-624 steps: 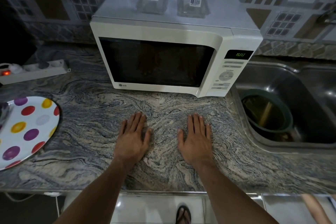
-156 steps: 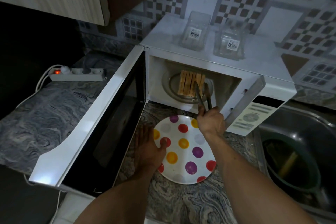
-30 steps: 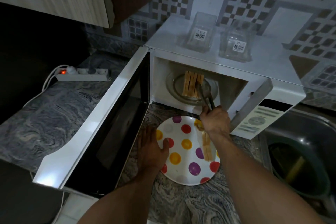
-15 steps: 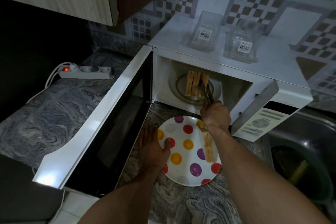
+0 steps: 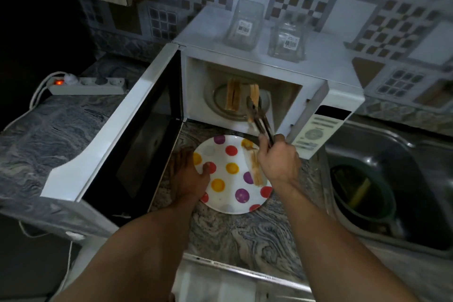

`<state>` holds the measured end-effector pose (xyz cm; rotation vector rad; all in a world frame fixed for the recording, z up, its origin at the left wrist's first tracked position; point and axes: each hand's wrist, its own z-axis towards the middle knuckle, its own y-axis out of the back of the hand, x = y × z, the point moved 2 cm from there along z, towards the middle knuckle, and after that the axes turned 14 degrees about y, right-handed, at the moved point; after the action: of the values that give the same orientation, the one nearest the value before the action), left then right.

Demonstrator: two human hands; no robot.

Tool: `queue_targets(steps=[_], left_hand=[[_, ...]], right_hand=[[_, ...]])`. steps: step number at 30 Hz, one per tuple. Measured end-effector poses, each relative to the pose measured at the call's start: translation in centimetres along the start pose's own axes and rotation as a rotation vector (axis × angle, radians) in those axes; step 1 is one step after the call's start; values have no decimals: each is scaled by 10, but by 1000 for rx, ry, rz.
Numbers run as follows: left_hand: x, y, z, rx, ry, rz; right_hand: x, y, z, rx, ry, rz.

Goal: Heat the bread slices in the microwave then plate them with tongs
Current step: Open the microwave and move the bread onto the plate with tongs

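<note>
The microwave point(image 5: 245, 76) stands open, its door point(image 5: 117, 135) swung out to the left and walling off that side; the sink point(image 5: 392, 179) bounds the counter point(image 5: 245, 233) on the right. Between them the spotted plate point(image 5: 220, 193) sits just near of the cavity mouth. My left hand point(image 5: 188, 176) lies flat and spread on the plate's left rim. My right hand point(image 5: 279, 162) grips the tongs point(image 5: 259, 115), which point far into the cavity and pinch one bread slice point(image 5: 254, 95), upright on edge, long axis running near to far. Two more slices point(image 5: 232, 97) stand left of it on the turntable point(image 5: 220, 108). Plated slices point(image 5: 256, 169) lie under my right hand.
</note>
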<state>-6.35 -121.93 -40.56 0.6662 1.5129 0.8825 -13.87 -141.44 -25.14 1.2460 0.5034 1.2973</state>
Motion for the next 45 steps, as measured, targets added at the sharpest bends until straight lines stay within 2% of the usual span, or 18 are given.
queue_targets(steps=[9, 16, 27, 45], left_hand=[[1, 4, -2, 23, -30, -20], [5, 0, -1, 23, -15, -53], [4, 1, 0, -42, -64, -73], [8, -7, 6, -15, -46, -49]], right_hand=[[-1, -1, -97, 167, 125, -37], [-17, -8, -143, 173, 109, -52], [-23, -8, -150, 183, 40, -65], [-26, -2, -156, 167, -7, -38]])
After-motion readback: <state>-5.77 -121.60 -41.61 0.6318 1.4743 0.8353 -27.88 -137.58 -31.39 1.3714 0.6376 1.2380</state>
